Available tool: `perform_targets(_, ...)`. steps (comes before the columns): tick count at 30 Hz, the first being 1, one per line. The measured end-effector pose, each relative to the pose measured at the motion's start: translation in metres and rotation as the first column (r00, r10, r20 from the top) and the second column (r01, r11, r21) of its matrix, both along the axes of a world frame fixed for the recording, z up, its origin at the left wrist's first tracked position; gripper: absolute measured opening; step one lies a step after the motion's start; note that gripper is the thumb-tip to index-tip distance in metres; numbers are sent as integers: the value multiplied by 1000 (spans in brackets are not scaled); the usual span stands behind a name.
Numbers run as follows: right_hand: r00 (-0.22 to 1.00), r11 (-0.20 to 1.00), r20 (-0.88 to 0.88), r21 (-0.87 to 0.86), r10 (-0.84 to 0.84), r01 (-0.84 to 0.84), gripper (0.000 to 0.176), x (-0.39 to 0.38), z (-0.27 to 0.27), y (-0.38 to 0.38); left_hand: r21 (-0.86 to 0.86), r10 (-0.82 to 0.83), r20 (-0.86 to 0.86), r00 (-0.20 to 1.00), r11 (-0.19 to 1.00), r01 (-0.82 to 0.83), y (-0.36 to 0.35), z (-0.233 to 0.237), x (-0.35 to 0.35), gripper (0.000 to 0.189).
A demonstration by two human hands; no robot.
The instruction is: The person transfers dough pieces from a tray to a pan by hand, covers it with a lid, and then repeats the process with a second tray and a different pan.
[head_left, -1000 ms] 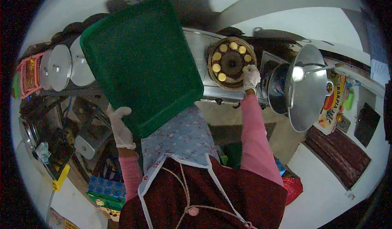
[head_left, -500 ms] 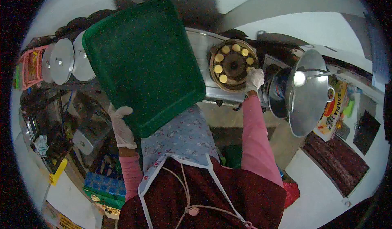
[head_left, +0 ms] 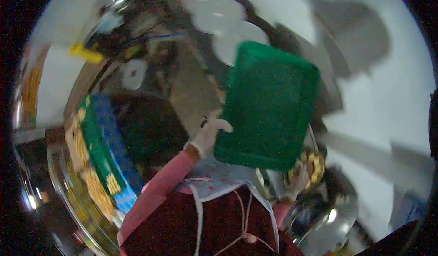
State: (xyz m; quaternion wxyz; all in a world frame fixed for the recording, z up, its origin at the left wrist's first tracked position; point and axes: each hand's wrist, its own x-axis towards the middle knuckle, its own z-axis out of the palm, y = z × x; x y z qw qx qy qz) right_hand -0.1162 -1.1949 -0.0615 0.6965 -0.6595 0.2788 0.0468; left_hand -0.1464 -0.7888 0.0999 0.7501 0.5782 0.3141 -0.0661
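My left hand [head_left: 211,135], in a pale glove, grips the near left edge of a large green tray [head_left: 269,110], thumb over its rim. The tray is tilted up in front of my body, and no items show on its visible face. Just beyond its lower right corner is a round, dark pan [head_left: 310,168] with small round yellow cakes [head_left: 315,159] around its edge. My gloved right hand [head_left: 299,181] is over the left side of this pan. Motion blur smears its fingers, so I cannot make out whether they hold a cake.
Pale round lids [head_left: 211,12] stand behind the tray. A large shiny metal lid [head_left: 331,224] is at lower right. On the left are a blue tray [head_left: 114,135] and a green tray [head_left: 98,137] with pale pieces, plus a yellow object [head_left: 85,54].
My view has swung left, so the pan and tray now appear farther right and the left-hand trays come into view. My left hand still holds the green tray; my right hand stays at the pan.
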Motion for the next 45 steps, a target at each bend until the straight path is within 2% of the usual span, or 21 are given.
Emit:
perform_targets(2,995,989,-13,112,102,-100,35,28,22,68,-94,172,153,973,983,-159,23,5,-18,35)
perform_targets(4,973,956,-8,191,229,-223,39,47,42,143,-217,367,142,919,918,-333,59,13,-34,29)
perform_targets(6,931,904,-4,242,364,-353,42,59,57,217,-298,506,-63,861,813,-500,97,21,-50,38)
perform_targets(8,867,831,-6,291,498,-475,46,60,69,298,-401,628,74,775,730,-553,144,-22,-76,48)
perform_targets(12,730,672,-26,414,683,-614,53,34,107,438,-554,852,170,496,499,-667,206,-31,-127,53)
perform_targets(16,577,510,-82,580,812,-635,60,-34,154,552,-441,924,303,233,353,-825,255,-45,-201,54)
perform_targets(18,174,86,347,256,922,-963,62,-25,82,579,-413,939,314,142,269,-870,268,-33,-241,54)
perform_targets(22,-111,-248,270,550,956,-798,49,-54,44,653,-334,938,331,-102,16,-943,275,-33,-301,53)
perform_targets(25,-207,-197,41,536,977,-821,33,-112,82,692,-292,918,308,-251,-159,-943,267,-22,-322,54)
perform_targets(29,-334,-247,-80,519,939,-819,30,-138,60,735,-187,894,305,-329,-283,-941,262,-30,-340,48)
perform_targets(32,-423,-322,-103,497,900,-806,32,-137,64,764,-404,847,385,-367,-203,-892,272,-24,-341,47)
perform_targets(33,-399,-300,-71,542,914,-785,34,-131,55,776,-324,878,393,-274,-147,-935,279,-29,-345,58)
perform_targets(34,-414,-333,-63,491,908,-805,33,-123,58,782,-515,845,377,-379,-148,-844,286,-36,-348,67)
perform_targets(36,-434,-389,-31,389,900,-835,31,-109,66,800,-576,809,212,-548,-349,-739,289,-60,-366,84)
perform_targets(37,-395,-326,-25,521,918,-789,26,-97,52,817,-537,762,190,-619,-447,-716,299,-89,-381,96)
perform_targets(38,-381,-271,-215,412,899,-870,23,-75,34,839,-488,699,115,-706,-579,-653,310,-101,-396,99)
perform_targets(39,-343,-254,-177,390,923,-885,24,-71,44,848,-488,626,96,-774,-648,-584,322,-120,-412,100)
perform_targets(41,-294,-224,-172,337,940,-914,25,-64,80,863,-602,496,-27,-868,-701,-382,350,-166,-455,92)
perform_targets(42,-281,-211,-203,306,938,-928,25,-60,93,873,-550,341,-146,-928,-808,-211,372,-149,-460,81)
perform_targets(44,-261,-201,-186,291,947,-935,25,-49,92,894,-440,306,-14,-952,-857,-269,389,-147,-470,67)
perform_targets(45,-255,-203,-139,307,957,-930,26,-40,78,905,-454,224,-113,-968,-878,-150,397,-150,-477,63)
